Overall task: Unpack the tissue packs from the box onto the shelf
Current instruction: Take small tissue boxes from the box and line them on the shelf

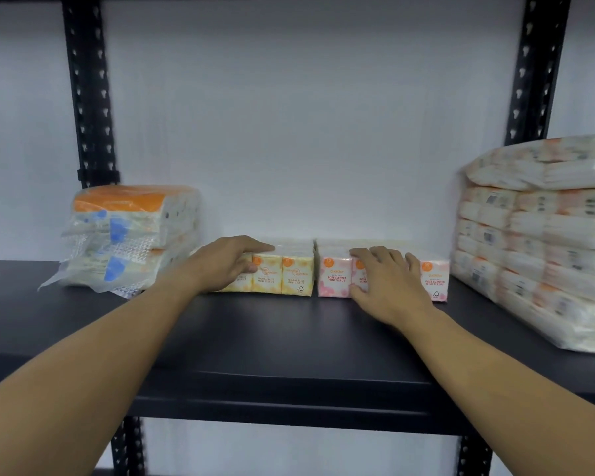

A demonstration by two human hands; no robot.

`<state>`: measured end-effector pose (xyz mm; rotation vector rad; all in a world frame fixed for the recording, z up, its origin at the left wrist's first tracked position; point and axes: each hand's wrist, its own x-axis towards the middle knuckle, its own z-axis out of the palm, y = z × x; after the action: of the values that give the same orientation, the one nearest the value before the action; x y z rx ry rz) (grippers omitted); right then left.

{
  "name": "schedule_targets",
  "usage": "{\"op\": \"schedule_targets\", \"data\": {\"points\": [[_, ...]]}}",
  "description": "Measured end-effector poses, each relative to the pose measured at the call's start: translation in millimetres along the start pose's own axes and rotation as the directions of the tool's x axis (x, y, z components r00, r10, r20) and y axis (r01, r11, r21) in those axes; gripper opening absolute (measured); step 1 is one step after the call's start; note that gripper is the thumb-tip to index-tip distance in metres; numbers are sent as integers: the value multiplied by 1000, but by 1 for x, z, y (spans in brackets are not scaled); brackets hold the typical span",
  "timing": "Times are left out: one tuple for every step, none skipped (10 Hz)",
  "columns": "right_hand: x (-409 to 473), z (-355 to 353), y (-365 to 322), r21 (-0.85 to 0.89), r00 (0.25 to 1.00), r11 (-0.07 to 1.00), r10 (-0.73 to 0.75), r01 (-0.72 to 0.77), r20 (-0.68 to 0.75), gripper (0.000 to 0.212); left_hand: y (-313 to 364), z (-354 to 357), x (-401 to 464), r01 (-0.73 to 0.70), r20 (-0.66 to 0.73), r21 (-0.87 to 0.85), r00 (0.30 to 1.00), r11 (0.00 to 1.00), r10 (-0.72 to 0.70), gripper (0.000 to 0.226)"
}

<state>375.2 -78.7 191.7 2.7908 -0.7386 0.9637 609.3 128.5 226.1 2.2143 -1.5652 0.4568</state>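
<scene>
Two tissue packs stand side by side at the middle of the frame, far back on the black shelf (289, 345) near the white wall (289, 132). The yellow tissue pack (282, 276) is left of centre and the pink tissue pack (334, 278) just right of it, with a narrow gap between them. The left hand (227, 261) lies over the yellow pack's left end, fingers laid along its top edge and thumb curled on its front face, holding it. The right hand (387, 281) covers the middle of the pink pack's front, fingers spread over its top and thumb low at the front. At the left of the frame an orange and blue bundle (128, 235) in loose wrap sits just beside the yellow pack. At the right edge a tall wrapped stack (536, 242) stands close beside the pink pack. Black uprights (86, 91) rise behind.
</scene>
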Motion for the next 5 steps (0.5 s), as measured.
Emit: {"op": "schedule_targets", "data": {"points": [[0,0,0,0,1000,1000,-1,1,-1,61,5,0,0,-6,-3,55,1000,998,6,48],[0,0,-1,4,1000,1000,2,-2,5,61,14,2,-3,-16,-18,181,1000,983,19,58],[-1,0,0,6,1000,1000,0,0,0,61,22,9,-7,-7,-27,265,1000,964,15,71],[-1,-1,0,3,1000,1000,-3,3,4,61,22,14,-7,12,-64,289,998,957,7,69],[0,0,0,-3,1000,1000,-3,3,11,61,23,16,-6,25,-83,296,997,955,0,66]]}}
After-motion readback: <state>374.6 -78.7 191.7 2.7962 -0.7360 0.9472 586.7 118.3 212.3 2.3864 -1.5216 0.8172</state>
